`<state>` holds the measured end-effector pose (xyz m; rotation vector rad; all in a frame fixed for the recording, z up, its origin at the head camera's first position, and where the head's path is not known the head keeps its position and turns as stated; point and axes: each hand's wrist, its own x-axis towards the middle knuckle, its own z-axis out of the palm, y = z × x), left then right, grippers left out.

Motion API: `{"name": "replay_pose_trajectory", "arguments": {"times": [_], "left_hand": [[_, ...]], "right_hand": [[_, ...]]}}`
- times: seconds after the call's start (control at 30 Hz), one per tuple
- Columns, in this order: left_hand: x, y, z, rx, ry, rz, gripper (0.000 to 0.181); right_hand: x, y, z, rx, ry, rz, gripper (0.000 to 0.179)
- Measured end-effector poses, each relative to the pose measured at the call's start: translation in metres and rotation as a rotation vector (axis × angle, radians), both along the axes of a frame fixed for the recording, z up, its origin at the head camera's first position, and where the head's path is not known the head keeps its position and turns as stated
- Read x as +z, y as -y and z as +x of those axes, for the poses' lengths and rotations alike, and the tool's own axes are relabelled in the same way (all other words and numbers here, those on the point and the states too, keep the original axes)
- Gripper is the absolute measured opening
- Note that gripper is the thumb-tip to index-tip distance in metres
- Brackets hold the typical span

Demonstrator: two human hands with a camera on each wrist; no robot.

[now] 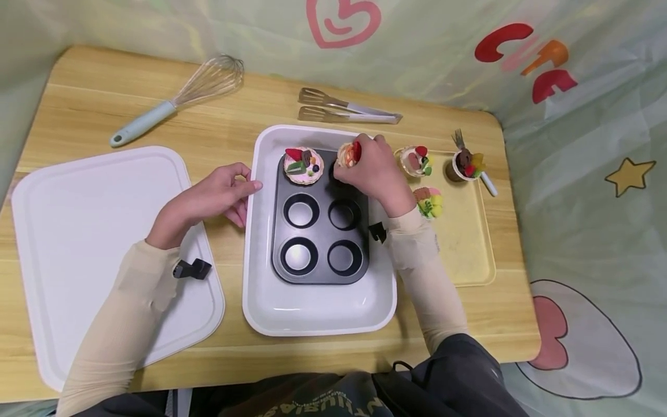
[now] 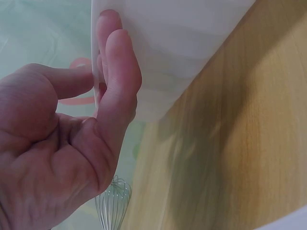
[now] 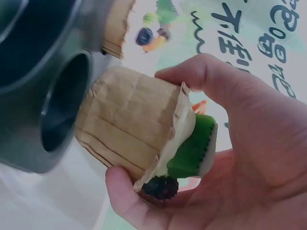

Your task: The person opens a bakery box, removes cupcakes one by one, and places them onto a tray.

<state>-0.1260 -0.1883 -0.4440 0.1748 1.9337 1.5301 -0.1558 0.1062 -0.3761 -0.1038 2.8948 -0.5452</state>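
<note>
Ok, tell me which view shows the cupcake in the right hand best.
The right wrist view: the cupcake fills it, paper cup and green topping clear, gripped by the right hand. The head view shows only its top past the fingers. The left wrist view misses it.

A whisk (image 1: 179, 97) and tongs (image 1: 346, 110) lie at the far side of the wooden counter (image 1: 104, 92), a white board (image 1: 94, 231) at the left, three cupcakes on a yellow tray (image 1: 469, 249) at the right.

Five cupcakes (image 1: 304, 165) are showing (one sitting in the muffin tin (image 1: 319, 229), one held above it, three on the yellow tray (image 1: 469, 255)), plus one whisk (image 1: 177, 98), one pair of tongs (image 1: 344, 109).
</note>
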Motion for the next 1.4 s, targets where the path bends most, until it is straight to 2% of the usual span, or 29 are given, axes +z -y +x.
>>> {"name": "replay_pose_trajectory", "arguments": {"times": [0.23,0.47,0.7,0.93,1.23,1.4], "left_hand": [[-0.001,-0.001,0.0,0.004,-0.002,-0.006,0.03],[0.0,-0.001,0.0,0.007,-0.005,-0.012,0.03],[0.0,-0.002,-0.002,-0.004,-0.007,0.003,0.031],[0.001,0.0,0.0,0.004,0.0,-0.007,0.029],[0.002,0.001,0.0,0.003,0.007,-0.005,0.029],[0.001,0.001,-0.001,-0.005,0.014,-0.003,0.03]], "right_hand": [[0.019,-0.015,0.007,-0.041,0.007,0.006,0.054],[0.029,-0.036,0.01,-0.087,0.001,-0.038,0.056],[0.034,-0.055,0.016,-0.13,-0.017,-0.036,0.057],[0.038,-0.081,0.02,-0.169,-0.018,0.002,0.067],[0.039,-0.127,0.03,-0.275,-0.001,0.0,0.056],[0.036,-0.152,0.038,-0.306,-0.016,0.014,0.051]]}}
